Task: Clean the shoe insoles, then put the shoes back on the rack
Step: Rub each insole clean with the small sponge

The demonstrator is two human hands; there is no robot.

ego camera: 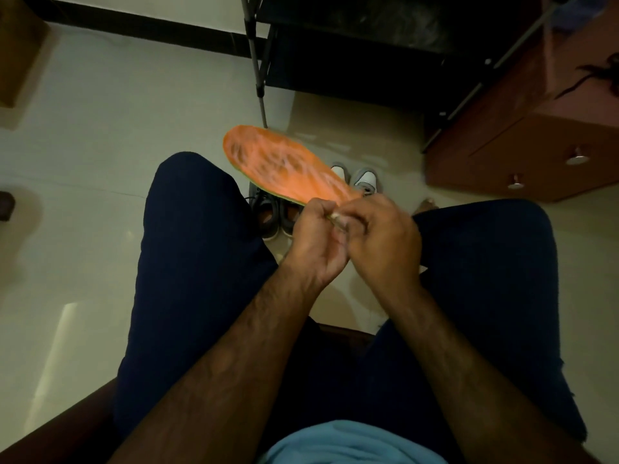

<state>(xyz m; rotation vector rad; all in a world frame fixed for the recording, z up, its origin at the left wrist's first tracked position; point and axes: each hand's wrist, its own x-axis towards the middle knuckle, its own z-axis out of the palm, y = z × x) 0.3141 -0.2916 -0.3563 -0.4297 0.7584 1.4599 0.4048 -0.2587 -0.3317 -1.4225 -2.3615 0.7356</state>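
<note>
Logging near to far, as I see it. 1: left hand [313, 244] and right hand [385, 241] meet between the knees, the fingers of both curled tight on the heel end of the orange insole [281, 164]. 2: the insole slants up and left, clear of the floor. 3: 2 grey shoes [273, 214] and 2 white-toed shoes [365, 179] stand on the floor beneath it. 4: black rack [368, 61], with a wooden drawer cabinet [522, 152] to its right.

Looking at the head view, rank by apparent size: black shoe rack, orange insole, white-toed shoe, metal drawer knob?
1. Black metal shoe rack.
2. Flat orange insole, held nearer the camera, so flattered.
3. Grey white-toed shoe.
4. Round metal drawer knob.
</note>
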